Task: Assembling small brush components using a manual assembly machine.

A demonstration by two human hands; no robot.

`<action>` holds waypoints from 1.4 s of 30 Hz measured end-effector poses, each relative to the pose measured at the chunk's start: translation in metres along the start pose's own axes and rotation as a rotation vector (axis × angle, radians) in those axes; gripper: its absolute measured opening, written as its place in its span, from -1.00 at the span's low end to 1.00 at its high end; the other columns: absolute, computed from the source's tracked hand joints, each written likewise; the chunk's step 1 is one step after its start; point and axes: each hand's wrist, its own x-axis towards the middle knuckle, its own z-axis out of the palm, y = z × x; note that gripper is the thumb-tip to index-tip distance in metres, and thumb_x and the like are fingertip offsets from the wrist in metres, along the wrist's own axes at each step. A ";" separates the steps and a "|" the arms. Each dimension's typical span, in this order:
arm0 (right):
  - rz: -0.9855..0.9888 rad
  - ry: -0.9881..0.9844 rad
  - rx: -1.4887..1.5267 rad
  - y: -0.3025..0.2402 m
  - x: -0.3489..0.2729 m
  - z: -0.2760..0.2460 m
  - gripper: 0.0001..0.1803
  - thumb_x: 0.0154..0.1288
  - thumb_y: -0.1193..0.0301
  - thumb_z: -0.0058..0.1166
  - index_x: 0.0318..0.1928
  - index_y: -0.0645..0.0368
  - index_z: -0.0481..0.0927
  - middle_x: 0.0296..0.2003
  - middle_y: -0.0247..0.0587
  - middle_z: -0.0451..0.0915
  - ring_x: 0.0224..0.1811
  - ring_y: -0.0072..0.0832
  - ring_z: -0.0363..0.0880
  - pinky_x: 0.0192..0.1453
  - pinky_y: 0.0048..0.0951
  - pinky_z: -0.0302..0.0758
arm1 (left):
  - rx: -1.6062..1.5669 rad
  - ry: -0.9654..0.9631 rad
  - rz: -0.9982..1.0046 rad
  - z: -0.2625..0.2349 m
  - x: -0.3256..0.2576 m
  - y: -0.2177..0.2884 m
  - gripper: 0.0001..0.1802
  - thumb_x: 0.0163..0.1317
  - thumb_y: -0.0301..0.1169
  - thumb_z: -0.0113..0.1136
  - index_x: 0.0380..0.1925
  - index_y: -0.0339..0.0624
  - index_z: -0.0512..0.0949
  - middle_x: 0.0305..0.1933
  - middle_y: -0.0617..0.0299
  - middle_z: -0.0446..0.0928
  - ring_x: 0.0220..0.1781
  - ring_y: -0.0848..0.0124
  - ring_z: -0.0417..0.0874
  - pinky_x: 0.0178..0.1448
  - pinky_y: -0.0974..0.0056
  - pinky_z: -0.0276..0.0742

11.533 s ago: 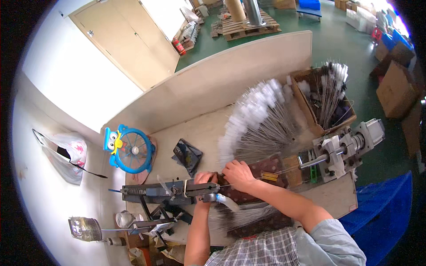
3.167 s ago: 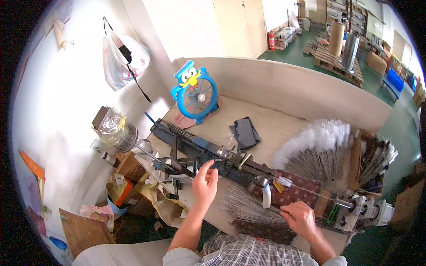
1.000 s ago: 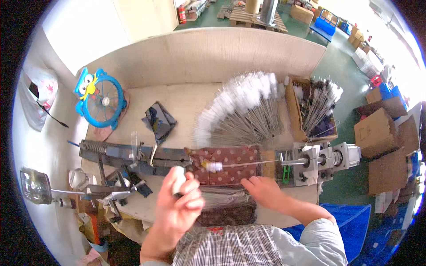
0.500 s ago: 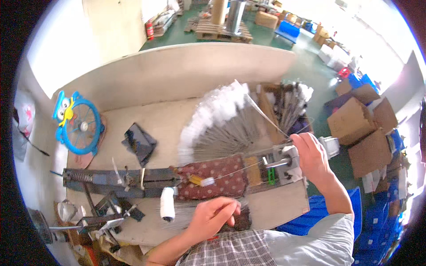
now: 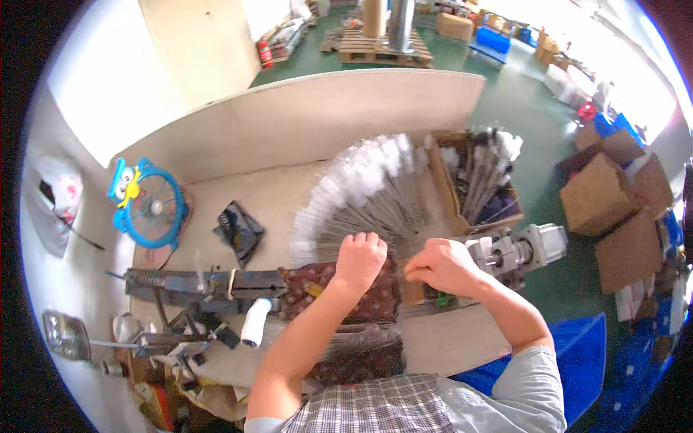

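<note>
My left hand (image 5: 362,261) is closed above a brown dotted cloth (image 5: 303,280), beside the stems of a fan of white-tipped wire-stemmed brushes (image 5: 361,184). What it holds, if anything, is hidden. My right hand (image 5: 446,265) is a little to the right, fingers bent and pressed together, pointing left. Nothing I can name shows in them. Right of that hand sits a metal machine head with a motor-like block (image 5: 545,243). On the cloth, a small yellow piece (image 5: 315,289) shows beside my left forearm.
A cardboard box of brushes (image 5: 449,189) stands behind the machine. A blue round fan (image 5: 150,206) and a dark packet (image 5: 240,232) are on the left. A white tube-shaped thing (image 5: 255,322) sticks out near the bench front. A blue bin (image 5: 570,361) lies at lower right.
My left hand has risen from near the apron to above the cloth. My right hand has come left from the machine head. The long thin strip near it no longer shows.
</note>
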 end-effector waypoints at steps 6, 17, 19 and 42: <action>-0.447 0.109 0.110 -0.033 0.040 0.026 -0.88 -0.04 0.27 0.19 -0.50 0.00 0.64 -0.54 -0.40 0.56 -0.35 -0.37 0.50 -0.28 -0.35 0.49 | -0.502 0.275 -0.171 -0.053 -0.108 0.008 -0.69 0.03 -0.39 0.29 -0.17 -0.16 0.55 -0.23 0.16 0.58 -0.27 0.24 0.63 -0.24 0.25 0.54; -0.509 0.152 0.074 -0.094 0.101 0.101 -0.90 -0.11 0.40 0.11 -0.62 0.11 0.48 -0.56 -0.30 0.53 -0.32 -0.25 0.48 -0.27 -0.26 0.48 | -1.582 0.447 -1.220 -0.066 -0.215 -0.020 -0.71 0.29 -0.33 0.01 -0.22 -0.40 0.51 -0.32 0.07 0.59 -0.33 0.34 0.62 -0.28 0.33 0.54; -0.486 0.162 0.037 -0.099 0.101 0.102 -0.93 -0.13 0.42 0.10 -0.62 0.10 0.50 -0.55 -0.30 0.53 -0.30 -0.24 0.50 -0.29 -0.26 0.49 | -1.757 0.533 -1.248 -0.073 -0.201 -0.027 -0.63 0.31 -0.22 -0.06 -0.22 -0.38 0.50 -0.34 0.09 0.59 -0.35 0.35 0.62 -0.28 0.31 0.54; -0.575 0.189 -0.076 -0.071 0.020 0.077 -0.83 -0.09 0.39 0.11 -0.39 0.08 0.50 -0.49 -0.38 0.42 -0.38 -0.46 0.50 -0.35 -0.39 0.43 | -1.747 0.446 -1.152 -0.024 -0.142 0.009 -0.81 0.05 -0.49 0.20 -0.37 -0.22 0.38 -0.48 0.25 0.50 -0.46 0.51 0.55 -0.37 0.33 0.49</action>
